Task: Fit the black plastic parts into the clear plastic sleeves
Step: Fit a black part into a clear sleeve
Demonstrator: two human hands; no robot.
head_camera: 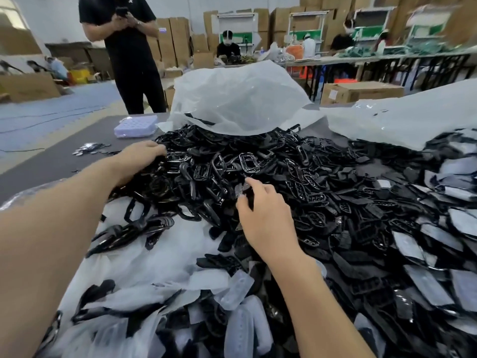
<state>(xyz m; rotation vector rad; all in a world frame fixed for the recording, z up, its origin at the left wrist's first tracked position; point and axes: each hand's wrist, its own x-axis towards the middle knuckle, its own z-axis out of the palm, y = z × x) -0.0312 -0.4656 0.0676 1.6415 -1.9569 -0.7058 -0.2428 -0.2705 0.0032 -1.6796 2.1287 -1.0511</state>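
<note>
A large heap of black plastic parts (296, 177) covers the table, glossy frames and flat slotted pieces mixed together. Clear plastic sleeves (240, 285) lie scattered at the near edge, some with black parts inside. My left hand (140, 156) reaches into the heap's left side, palm down, fingers buried among glossy frames; whether it grips anything is hidden. My right hand (263, 215) is at the heap's middle, thumb and fingers pinched on a small black part (244, 189).
A big crumpled clear bag (237, 99) rises behind the heap, another plastic sheet (402, 117) at right. A small lilac box (136, 126) sits at the table's far left. A person in black (129, 47) stands beyond the table, holding a phone.
</note>
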